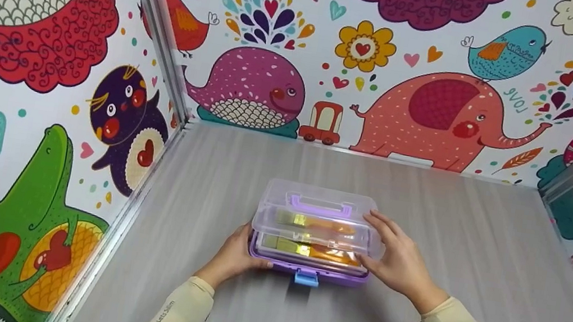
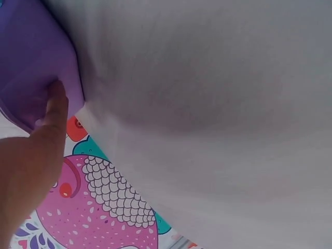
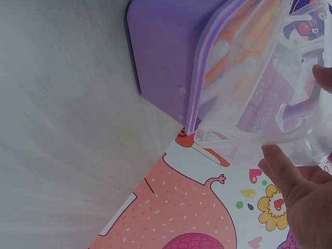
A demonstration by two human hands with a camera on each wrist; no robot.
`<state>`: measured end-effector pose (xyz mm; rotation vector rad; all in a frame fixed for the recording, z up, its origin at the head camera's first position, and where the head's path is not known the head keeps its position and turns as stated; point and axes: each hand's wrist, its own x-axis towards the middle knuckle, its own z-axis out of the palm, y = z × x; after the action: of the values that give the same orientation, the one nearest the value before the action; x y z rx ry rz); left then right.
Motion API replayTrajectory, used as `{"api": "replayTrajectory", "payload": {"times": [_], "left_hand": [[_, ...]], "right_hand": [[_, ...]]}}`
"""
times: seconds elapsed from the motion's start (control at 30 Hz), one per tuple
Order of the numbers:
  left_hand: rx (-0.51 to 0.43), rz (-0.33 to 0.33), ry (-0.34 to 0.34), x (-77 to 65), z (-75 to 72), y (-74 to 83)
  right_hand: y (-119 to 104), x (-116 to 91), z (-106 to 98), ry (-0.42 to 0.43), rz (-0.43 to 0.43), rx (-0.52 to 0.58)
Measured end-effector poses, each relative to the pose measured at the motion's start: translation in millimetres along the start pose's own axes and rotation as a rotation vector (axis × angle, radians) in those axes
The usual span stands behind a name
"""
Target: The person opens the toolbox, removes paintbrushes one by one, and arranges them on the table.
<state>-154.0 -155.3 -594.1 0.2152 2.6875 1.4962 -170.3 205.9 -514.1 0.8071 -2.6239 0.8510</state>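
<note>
A storage box with a purple base stands on the table, its clear lid tilted up and partly raised. The lid carries a purple handle; a light-blue latch hangs undone at the front. Inside lie paintbrushes with orange handles, partly seen through the lid. My left hand holds the base at its left end, thumb along the front; in the left wrist view a finger presses the purple side. My right hand grips the lid's right end between thumb and fingers.
The grey table runs back to a wall printed with cartoon animals. A second printed panel borders the table on the left, and a metal post stands at the back left corner.
</note>
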Motion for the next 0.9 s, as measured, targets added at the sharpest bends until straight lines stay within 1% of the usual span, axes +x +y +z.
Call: {"api": "replayTrajectory", "payload": {"times": [0.2,0.33,0.43,0.57,0.77,0.9], "left_hand": [[-0.004,-0.003,-0.013,2.3,-2.3,4.5],[-0.041,-0.020,-0.028,3.0,-2.6,4.6],[-0.068,-0.032,-0.043,3.3,-3.2,4.1],[-0.066,-0.025,-0.051,3.9,-4.8,4.2],[-0.049,-0.008,-0.034,3.3,-4.1,2.7],[-0.032,-0.008,-0.033,3.1,-3.9,4.1]], "right_hand": [[0.4,3.3,-3.9,-0.020,0.006,-0.016],[1.1,4.2,-4.1,-0.039,0.001,-0.036],[1.5,5.9,-4.4,-0.043,0.001,-0.035],[1.9,10.7,-6.4,-0.030,0.003,-0.037],[3.5,19.6,-11.8,-0.024,0.009,0.017],[5.4,26.5,-16.8,-0.030,0.034,0.053]]}}
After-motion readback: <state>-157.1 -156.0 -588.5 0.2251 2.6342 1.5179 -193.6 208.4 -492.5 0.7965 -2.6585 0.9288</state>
